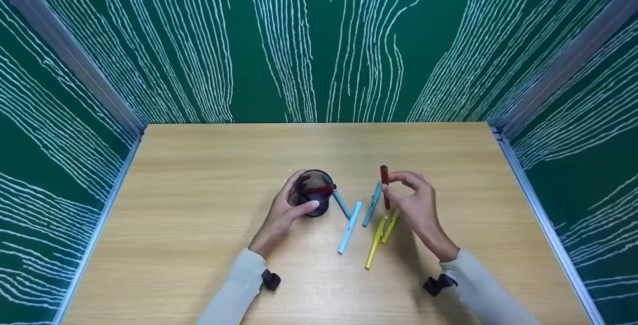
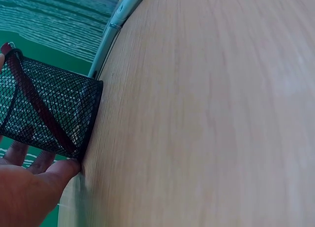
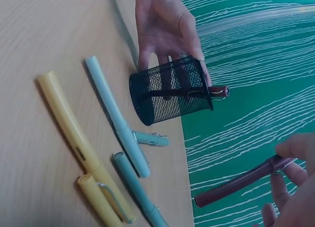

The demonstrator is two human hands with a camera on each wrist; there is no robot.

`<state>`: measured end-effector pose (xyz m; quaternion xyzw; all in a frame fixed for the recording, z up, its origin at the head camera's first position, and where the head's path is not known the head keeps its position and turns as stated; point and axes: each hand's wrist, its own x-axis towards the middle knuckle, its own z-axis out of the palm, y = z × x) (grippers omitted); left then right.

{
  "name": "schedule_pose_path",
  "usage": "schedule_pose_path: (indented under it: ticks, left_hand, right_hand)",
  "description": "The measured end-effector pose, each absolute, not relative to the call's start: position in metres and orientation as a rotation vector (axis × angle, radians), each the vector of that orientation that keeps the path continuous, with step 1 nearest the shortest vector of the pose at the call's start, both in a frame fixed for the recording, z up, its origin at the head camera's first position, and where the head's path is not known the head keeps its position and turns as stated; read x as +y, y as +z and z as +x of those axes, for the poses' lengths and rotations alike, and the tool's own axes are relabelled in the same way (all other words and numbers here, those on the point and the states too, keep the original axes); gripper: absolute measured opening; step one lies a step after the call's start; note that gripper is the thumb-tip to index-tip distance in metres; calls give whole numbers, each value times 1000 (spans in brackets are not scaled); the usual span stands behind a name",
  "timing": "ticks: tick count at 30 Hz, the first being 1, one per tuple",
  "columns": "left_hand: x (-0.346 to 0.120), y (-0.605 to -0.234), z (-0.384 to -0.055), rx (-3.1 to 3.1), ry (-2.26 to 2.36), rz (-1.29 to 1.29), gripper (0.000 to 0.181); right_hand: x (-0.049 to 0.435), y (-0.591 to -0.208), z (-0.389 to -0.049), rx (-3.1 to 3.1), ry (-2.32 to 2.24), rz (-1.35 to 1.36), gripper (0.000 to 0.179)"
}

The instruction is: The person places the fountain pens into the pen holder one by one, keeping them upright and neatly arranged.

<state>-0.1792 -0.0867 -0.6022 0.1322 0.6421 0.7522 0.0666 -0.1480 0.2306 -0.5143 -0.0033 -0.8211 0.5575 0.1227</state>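
Pale sleeves [image 1: 232,287] nearest; L hand [image 1: 279,213] wraps fingers round mesh cup [image 3: 170,106], red pen [image 3: 219,92] inside, prob. to steady it. R hand [image 1: 418,203] fingers pinch 2nd red pen [image 1: 385,178] above table [image 1: 199,175], prob. keeping it clear of loose pens [image 1: 350,228].

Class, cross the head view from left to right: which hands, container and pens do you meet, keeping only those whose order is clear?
Left hand → black mesh cup → light blue pen → teal pen beyond it → held dark red pen → right hand.
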Motion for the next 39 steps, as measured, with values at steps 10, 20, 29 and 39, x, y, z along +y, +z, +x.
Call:
schedule_pose_path:
  ticks: [10,20,29,39]
  left_hand:
    - [-86,-602,-181,1953,2272,415,89]
    - [-85,-601,-180,1970,2248,389,89]
    - [-85,-600,-180,1981,2246,402,89]
    - [-85,-601,-179,2003,2237,401,90]
  right_hand:
    - [221,-508,-158,-2384,1644,71,16]
    - [205,-496,-164,-2383,1668,93,17]
    - [194,-487,-170,-2338,1713,128,17]
    - [181,-489,-175,-2302,1773,162,19]
